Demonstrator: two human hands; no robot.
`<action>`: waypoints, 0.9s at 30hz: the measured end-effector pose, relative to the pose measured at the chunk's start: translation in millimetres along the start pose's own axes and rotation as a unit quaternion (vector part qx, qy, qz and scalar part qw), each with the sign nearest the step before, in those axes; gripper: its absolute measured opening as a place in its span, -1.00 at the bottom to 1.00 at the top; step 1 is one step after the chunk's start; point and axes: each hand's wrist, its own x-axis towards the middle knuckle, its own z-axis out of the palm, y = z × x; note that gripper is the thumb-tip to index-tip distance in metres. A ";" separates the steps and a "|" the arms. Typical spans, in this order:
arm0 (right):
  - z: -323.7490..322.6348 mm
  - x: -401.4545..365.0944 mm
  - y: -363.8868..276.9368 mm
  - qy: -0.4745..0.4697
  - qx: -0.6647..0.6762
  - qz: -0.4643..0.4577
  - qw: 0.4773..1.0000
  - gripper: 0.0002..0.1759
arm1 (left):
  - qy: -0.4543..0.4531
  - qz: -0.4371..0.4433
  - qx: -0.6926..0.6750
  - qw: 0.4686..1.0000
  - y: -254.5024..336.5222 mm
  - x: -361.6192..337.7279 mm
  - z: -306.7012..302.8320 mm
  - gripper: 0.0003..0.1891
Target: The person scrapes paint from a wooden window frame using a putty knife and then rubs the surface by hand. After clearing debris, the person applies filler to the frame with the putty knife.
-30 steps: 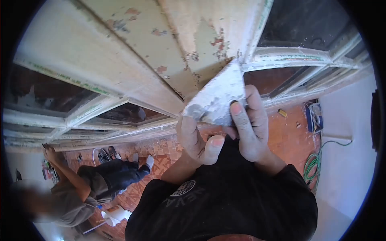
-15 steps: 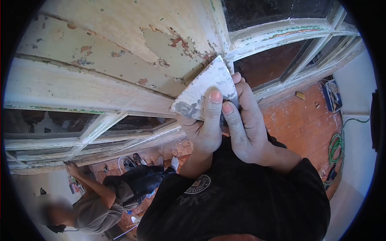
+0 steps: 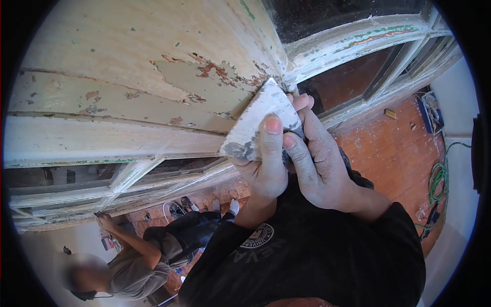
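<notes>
Here, I have the left hand [image 3: 268, 174] and right hand [image 3: 318, 171] pinching the scraper [image 3: 250, 123] by the right edge of the panel [image 3: 117, 46]; a slipping grip could make it gouge.

- My left hand [image 3: 263, 179] presses its thumb on the whitish, triangular plate [image 3: 249, 125], which has grey patches.
- My right hand [image 3: 323, 176] grips this plate at its right side.
- Its upper corner is close to the panel [image 3: 128, 84], where the paint is peeling.
- On my left, another person [image 3: 138, 273] reaches to the window frame [image 3: 125, 176].
- On my right, a green hose [image 3: 437, 185] lies coiled on the tiled floor [image 3: 386, 153].
</notes>
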 end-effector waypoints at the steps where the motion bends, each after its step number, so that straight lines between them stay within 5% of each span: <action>1: -2.0 4.1 -7.1 -0.020 0.012 0.019 1.000 -0.60 | -0.007 0.021 -0.030 0.999 2.3 4.4 2.5 -0.70; 2: -2.4 5.0 -10.2 -0.038 0.025 0.040 0.998 -0.60 | -0.013 0.039 -0.059 0.997 2.6 7.1 3.0 -0.70; 3: -1.0 2.5 -9.8 -0.036 0.028 0.043 0.998 -0.60 | -0.023 0.166 0.095 0.981 -8.3 4.1 1.7 -0.71; 4: 0.6 -0.1 -10.6 -0.024 0.026 0.050 0.998 -0.61 | -0.026 0.162 0.099 0.981 -4.4 1.6 -0.2 -0.71; 6: 2.7 0.0 -6.7 -0.006 0.021 0.049 0.999 -0.63 | -0.014 -0.020 0.009 1.000 4.2 0.1 -3.2 -0.72; 8: 4.0 0.7 5.0 0.048 -0.073 -0.076 0.993 -0.66 | -0.033 -0.009 0.033 0.999 -2.0 2.8 -7.1 -0.73; 9: 1.2 -4.6 -1.6 0.017 -0.017 0.018 1.000 -0.66 | -0.044 -0.002 0.043 0.998 -0.1 5.0 -8.9 -0.74; 12: 0.5 -9.1 2.6 -0.006 -0.044 0.042 0.998 -0.63 | -0.032 -0.021 0.051 0.998 1.9 0.1 -7.2 -0.74; 16: 0.7 -3.0 1.6 0.003 -0.010 0.038 0.999 -0.67 | -0.024 -0.002 0.042 0.999 0.7 1.6 -3.6 -0.73; 19: 3.6 -1.9 1.4 0.071 -0.061 -0.049 0.994 -0.73 | -0.022 0.007 0.027 0.999 -3.1 1.8 -2.9 -0.72; 25: -7.8 3.0 -1.3 -0.047 -0.054 0.037 0.997 -0.72 | -0.018 0.026 0.028 0.999 -11.5 -0.7 -1.5 -0.66; 27: -1.9 7.0 -5.2 -0.012 -0.082 -0.043 0.996 -0.73 | -0.013 0.000 0.001 1.000 -5.6 -3.5 0.9 -0.64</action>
